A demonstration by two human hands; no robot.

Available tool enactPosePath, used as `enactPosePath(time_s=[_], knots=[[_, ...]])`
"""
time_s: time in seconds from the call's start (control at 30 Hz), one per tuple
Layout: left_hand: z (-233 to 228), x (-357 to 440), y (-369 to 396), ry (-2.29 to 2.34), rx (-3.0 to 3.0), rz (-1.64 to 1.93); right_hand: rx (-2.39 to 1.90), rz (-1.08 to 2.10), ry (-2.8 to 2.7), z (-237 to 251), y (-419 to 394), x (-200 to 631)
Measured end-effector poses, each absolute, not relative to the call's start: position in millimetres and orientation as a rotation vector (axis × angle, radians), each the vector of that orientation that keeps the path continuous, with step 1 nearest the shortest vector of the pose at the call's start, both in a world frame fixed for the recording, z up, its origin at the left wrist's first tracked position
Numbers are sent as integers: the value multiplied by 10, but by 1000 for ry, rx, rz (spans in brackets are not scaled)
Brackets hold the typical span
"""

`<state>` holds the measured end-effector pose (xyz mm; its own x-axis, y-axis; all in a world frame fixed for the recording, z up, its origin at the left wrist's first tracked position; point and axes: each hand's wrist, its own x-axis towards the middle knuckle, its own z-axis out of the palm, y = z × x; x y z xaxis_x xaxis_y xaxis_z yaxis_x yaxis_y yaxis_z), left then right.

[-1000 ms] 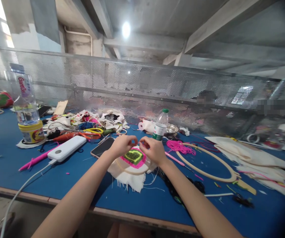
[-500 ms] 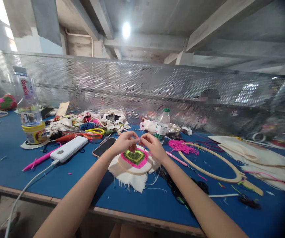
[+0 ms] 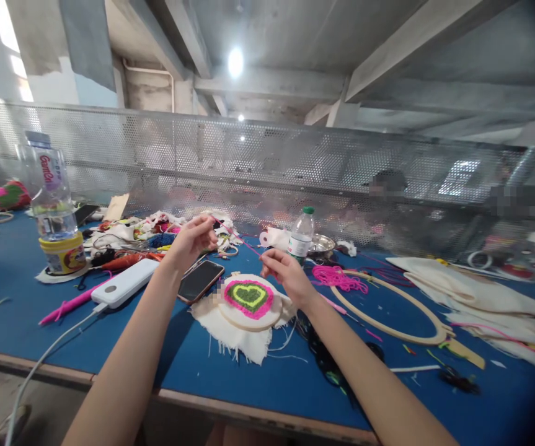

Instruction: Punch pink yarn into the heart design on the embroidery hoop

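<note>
My left hand (image 3: 191,240) is raised and pinches one end of a strand of pink yarn (image 3: 245,242). Lower and to the right, my right hand (image 3: 289,277) pinches the same strand, which runs taut and slanting between the two. Beneath them on the table lies a small embroidery hoop (image 3: 235,324) with white cloth (image 3: 243,344), frayed at its near edge. On the cloth shows a tufted heart (image 3: 250,298) in dark green and yellow-green with a pink border. A phone (image 3: 201,280) rests left of the hoop, below my left hand.
A white power bank (image 3: 128,282) with a cable and a pink punch-needle-like tool (image 3: 74,305) lie left. Bottles (image 3: 301,238), cloth scraps (image 3: 165,226) and a metal bowl (image 3: 322,244) stand behind. Rightward are pink yarn coils (image 3: 339,279), a larger hoop (image 3: 390,331) and folded cloth (image 3: 472,282).
My hands were together above the heart. My left hand has moved up and left, drawing the pink yarn out straight, while my right hand stays near its place. The heart is now uncovered.
</note>
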<state>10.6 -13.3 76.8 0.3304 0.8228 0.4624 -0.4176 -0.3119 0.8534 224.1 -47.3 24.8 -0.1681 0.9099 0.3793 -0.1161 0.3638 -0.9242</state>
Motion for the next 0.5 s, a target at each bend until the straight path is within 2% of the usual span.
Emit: enactPosePath(time_s=[0.27, 0.37, 0.5], knots=[[866, 418, -86, 656, 1206, 1666, -827, 1077, -1498, 246, -486, 2209], [807, 479, -8, 555, 1023, 1569, -842, 1128, -1498, 233, -518, 2154], [719, 434, 57, 352, 742, 1424, -921, 1343, -1469, 219, -605, 2039]])
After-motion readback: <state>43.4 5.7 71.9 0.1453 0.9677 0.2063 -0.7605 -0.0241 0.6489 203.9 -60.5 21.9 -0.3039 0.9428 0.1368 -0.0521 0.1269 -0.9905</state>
